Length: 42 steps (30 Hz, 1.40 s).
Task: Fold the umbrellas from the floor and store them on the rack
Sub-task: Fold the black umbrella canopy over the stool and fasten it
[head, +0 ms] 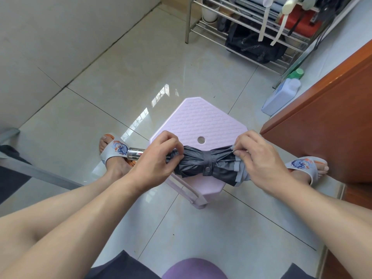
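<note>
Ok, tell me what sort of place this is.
Probably a home entryway or utility corner: glossy floor tiles, a metal rack holding bags and household odds and ends, a detergent jug beside it, and a pink plastic stool used as a work surface.

A pale pink plastic stool (203,119) stands on the glossy tiled floor (112,93), a folded grey umbrella (209,166) lying across its near edge; a metal rack (201,25) and a white jug (281,95) also stand on the tiles.

Probably home: tiled floor (141,81), rack (251,23)
</note>
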Each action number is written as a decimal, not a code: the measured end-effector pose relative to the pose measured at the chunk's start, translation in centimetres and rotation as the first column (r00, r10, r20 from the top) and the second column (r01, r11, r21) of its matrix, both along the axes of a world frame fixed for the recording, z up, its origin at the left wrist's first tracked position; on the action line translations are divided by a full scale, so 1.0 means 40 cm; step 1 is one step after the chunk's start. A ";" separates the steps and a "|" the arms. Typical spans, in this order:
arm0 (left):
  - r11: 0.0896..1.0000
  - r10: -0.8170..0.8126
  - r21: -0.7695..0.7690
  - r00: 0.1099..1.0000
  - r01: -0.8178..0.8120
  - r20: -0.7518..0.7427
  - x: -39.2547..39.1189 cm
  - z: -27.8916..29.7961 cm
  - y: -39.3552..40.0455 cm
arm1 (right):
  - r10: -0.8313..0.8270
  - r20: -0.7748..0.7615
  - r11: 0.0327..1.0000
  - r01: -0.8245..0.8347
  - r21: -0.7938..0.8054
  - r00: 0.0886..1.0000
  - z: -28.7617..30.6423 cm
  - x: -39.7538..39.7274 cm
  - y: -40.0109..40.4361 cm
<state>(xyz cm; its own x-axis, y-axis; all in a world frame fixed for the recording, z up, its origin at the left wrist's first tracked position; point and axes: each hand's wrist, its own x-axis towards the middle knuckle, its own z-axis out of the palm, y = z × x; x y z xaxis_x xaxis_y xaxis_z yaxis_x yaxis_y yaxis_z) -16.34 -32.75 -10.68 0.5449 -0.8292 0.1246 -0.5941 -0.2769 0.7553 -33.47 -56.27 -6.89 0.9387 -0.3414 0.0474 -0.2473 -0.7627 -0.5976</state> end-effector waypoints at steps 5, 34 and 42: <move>0.999 -0.033 -0.013 0.999 0.034 0.034 0.003 -0.011 0.003 | -0.004 0.012 1.000 0.004 0.000 1.000 -0.002 -0.004 -0.007; 0.995 0.078 0.062 0.996 -0.080 0.044 -0.023 -0.002 -0.012 | 0.043 0.070 0.977 -0.028 -0.211 0.997 -0.030 -0.009 0.111; 0.999 0.048 -0.029 0.996 -0.046 0.079 -0.016 -0.008 0.007 | 0.073 0.105 0.962 -0.043 -0.269 0.992 -0.005 -0.050 0.005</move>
